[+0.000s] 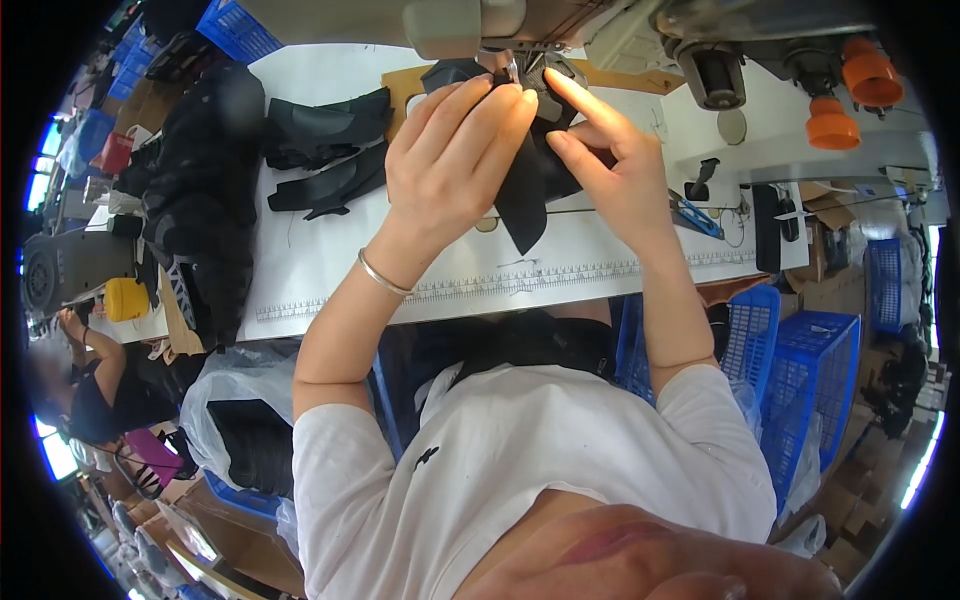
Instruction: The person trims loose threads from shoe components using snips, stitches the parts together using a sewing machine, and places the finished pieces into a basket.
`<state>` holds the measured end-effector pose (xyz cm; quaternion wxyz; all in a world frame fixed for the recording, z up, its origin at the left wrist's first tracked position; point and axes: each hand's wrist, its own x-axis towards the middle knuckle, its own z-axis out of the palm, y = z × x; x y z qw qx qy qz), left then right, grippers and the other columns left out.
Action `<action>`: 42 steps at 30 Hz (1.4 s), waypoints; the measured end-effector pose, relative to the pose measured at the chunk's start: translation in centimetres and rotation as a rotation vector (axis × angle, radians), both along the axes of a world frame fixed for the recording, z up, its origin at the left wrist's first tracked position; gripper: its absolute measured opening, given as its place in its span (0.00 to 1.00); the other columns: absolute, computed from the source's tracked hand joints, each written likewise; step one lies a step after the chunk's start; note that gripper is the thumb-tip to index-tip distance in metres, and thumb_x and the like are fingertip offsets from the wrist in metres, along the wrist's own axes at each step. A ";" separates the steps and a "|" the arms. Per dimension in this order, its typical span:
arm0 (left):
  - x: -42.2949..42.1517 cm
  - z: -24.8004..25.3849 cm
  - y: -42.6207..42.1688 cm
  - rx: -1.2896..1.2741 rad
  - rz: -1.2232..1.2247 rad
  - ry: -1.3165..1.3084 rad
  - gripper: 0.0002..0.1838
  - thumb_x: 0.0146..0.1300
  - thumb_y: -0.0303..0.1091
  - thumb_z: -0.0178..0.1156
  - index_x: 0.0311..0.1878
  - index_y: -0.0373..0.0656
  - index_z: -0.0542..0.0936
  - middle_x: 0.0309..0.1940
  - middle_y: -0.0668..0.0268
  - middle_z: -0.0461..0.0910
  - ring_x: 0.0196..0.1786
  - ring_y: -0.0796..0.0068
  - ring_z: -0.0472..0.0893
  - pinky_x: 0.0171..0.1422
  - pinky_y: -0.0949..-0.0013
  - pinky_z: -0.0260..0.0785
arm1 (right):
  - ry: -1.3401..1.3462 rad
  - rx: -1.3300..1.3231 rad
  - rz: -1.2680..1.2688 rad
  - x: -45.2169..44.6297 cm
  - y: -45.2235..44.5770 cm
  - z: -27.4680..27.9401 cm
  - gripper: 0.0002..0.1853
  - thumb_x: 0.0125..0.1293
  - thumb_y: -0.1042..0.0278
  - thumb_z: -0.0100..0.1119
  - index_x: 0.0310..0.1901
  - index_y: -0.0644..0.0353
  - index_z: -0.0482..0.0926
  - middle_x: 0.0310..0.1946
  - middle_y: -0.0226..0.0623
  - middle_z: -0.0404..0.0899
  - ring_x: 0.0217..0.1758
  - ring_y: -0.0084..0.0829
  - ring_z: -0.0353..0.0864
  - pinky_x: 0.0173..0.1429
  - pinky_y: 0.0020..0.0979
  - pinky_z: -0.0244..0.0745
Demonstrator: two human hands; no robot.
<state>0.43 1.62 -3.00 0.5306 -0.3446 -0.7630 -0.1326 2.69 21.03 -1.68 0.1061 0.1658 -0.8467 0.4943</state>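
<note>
A black fabric piece (524,205) lies under the sewing machine head (440,28), its pointed end hanging toward me. My left hand (455,150) rests over its left side, fingers stretched and close together, tips near the presser foot (514,66). The left fingers cover part of the fabric. On the other side, my right hand (618,160) has its index finger extended to the fabric by the needle area. Its thumb is apart from that finger and touches the fabric's right edge; the other fingers are curled.
Several black cut pieces (325,125) lie on the white table (330,268), left of my hands. A dark heap (205,170) stands farther left. Blue thread snips (697,216) lie at right, and a printed ruler (560,276) runs along the front. Blue crates (812,375) stand below right. Another person (95,380) sits at far left.
</note>
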 end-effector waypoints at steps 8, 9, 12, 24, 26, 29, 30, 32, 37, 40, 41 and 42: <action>-0.3 0.6 -0.5 0.003 -0.054 -0.003 0.16 0.48 0.28 0.66 0.44 0.41 0.86 0.42 0.67 0.84 0.48 0.68 0.85 0.53 0.66 0.80 | 0.087 -0.051 -0.092 0.8 -1.6 -0.8 0.30 0.67 0.75 0.65 0.71 0.51 0.75 0.23 0.24 0.76 0.27 0.17 0.69 0.37 0.21 0.66; -0.4 0.6 -0.5 0.003 -0.058 0.001 0.17 0.48 0.28 0.66 0.44 0.42 0.86 0.43 0.67 0.84 0.48 0.68 0.85 0.53 0.66 0.80 | 0.099 -0.060 -0.104 0.8 -1.8 -0.9 0.30 0.67 0.78 0.64 0.71 0.53 0.74 0.22 0.19 0.71 0.27 0.12 0.64 0.36 0.18 0.62; -1.0 0.5 -1.0 -0.008 -0.089 0.004 0.18 0.48 0.29 0.65 0.45 0.42 0.86 0.43 0.67 0.83 0.48 0.68 0.85 0.52 0.66 0.81 | 0.111 -0.083 -0.125 0.8 -2.2 -1.5 0.30 0.67 0.71 0.66 0.71 0.49 0.74 0.24 0.33 0.82 0.24 0.22 0.76 0.36 0.25 0.72; -2.3 1.1 -3.0 -0.063 -0.217 -0.097 0.23 0.47 0.34 0.66 0.51 0.46 0.86 0.44 0.68 0.84 0.48 0.65 0.85 0.49 0.65 0.80 | 0.222 -0.125 -0.264 1.1 -4.8 -3.1 0.30 0.66 0.73 0.67 0.70 0.54 0.75 0.24 0.32 0.80 0.26 0.22 0.78 0.36 0.26 0.73; -2.2 1.4 -3.2 -0.090 -0.222 -0.117 0.23 0.47 0.33 0.67 0.51 0.46 0.86 0.46 0.68 0.83 0.49 0.64 0.84 0.50 0.64 0.79 | 0.219 -0.117 -0.276 1.1 -5.0 -3.1 0.30 0.66 0.73 0.67 0.70 0.55 0.75 0.24 0.32 0.80 0.27 0.22 0.78 0.37 0.27 0.73; -1.5 2.2 -3.8 -0.186 -0.178 -0.206 0.25 0.49 0.32 0.68 0.54 0.45 0.84 0.51 0.68 0.81 0.55 0.64 0.80 0.56 0.62 0.77 | 0.245 -0.143 -0.265 1.0 -5.3 -3.3 0.30 0.67 0.73 0.67 0.71 0.55 0.74 0.24 0.32 0.79 0.28 0.23 0.78 0.38 0.26 0.74; -0.9 2.7 -4.2 -0.234 -0.155 -0.272 0.27 0.49 0.34 0.69 0.56 0.43 0.83 0.53 0.65 0.81 0.57 0.61 0.79 0.59 0.61 0.75 | 0.260 -0.157 -0.256 0.9 -5.2 -3.4 0.30 0.67 0.73 0.66 0.71 0.56 0.73 0.24 0.32 0.79 0.28 0.22 0.78 0.39 0.26 0.74; 0.5 4.2 -4.2 -0.263 -0.159 -0.435 0.29 0.49 0.34 0.70 0.59 0.40 0.82 0.55 0.61 0.80 0.61 0.57 0.77 0.63 0.59 0.73 | 0.245 -0.172 -0.227 0.9 -5.0 -3.5 0.31 0.68 0.73 0.66 0.72 0.57 0.72 0.24 0.32 0.79 0.28 0.22 0.78 0.40 0.26 0.74; 3.7 6.7 -3.3 -0.155 -0.178 -0.713 0.27 0.54 0.31 0.71 0.58 0.34 0.80 0.53 0.60 0.80 0.59 0.55 0.77 0.61 0.60 0.74 | 0.170 -0.218 -0.169 1.4 -4.6 -2.9 0.32 0.68 0.74 0.64 0.74 0.60 0.68 0.25 0.33 0.80 0.29 0.20 0.77 0.40 0.24 0.74; 3.8 5.6 -0.6 -0.112 0.042 -0.639 0.24 0.54 0.29 0.70 0.55 0.33 0.81 0.48 0.60 0.81 0.54 0.58 0.79 0.56 0.63 0.76 | 0.183 -0.233 -0.152 1.2 -4.5 -3.5 0.33 0.68 0.75 0.64 0.74 0.60 0.67 0.25 0.33 0.79 0.29 0.19 0.76 0.40 0.24 0.74; 3.4 4.2 0.3 -0.148 0.136 -0.436 0.20 0.50 0.26 0.69 0.50 0.33 0.82 0.41 0.62 0.81 0.47 0.63 0.81 0.47 0.66 0.78 | 0.179 -0.232 -0.147 1.2 -4.5 -3.6 0.34 0.68 0.76 0.63 0.75 0.60 0.66 0.25 0.33 0.79 0.29 0.19 0.76 0.40 0.24 0.74; 3.0 3.0 0.7 -0.124 0.153 -0.334 0.20 0.49 0.25 0.68 0.49 0.33 0.83 0.41 0.62 0.81 0.46 0.64 0.82 0.45 0.67 0.79 | 0.176 -0.229 -0.140 1.2 -4.4 -3.5 0.34 0.67 0.76 0.63 0.75 0.60 0.66 0.25 0.33 0.79 0.28 0.19 0.76 0.40 0.23 0.74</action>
